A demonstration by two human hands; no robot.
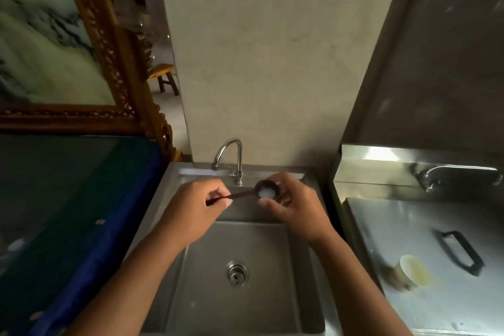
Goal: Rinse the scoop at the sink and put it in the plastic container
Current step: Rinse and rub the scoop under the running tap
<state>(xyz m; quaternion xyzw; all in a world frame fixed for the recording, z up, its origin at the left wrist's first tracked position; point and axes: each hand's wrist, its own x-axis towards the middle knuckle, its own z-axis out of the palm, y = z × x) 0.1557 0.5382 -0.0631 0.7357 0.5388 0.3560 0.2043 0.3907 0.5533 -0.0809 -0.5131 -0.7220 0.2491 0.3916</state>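
A dark scoop [266, 190] with a thin handle is held level over the steel sink [305, 267], just in front of the curved tap [228, 154]. Its round bowl holds something whitish. My left hand [195, 209] pinches the end of the handle. My right hand [294, 206] cups the bowl, with the fingers behind it and the thumb in front. No water runs from the tap that I can see. No plastic container is clearly in view.
A drain [237, 273] sits in the sink's floor. To the right lies a steel lid with a black handle [461, 252] and a pale cup [414, 270] on its side. A blue-edged dark surface [81, 226] fills the left, a carved wooden frame [109, 63] behind it.
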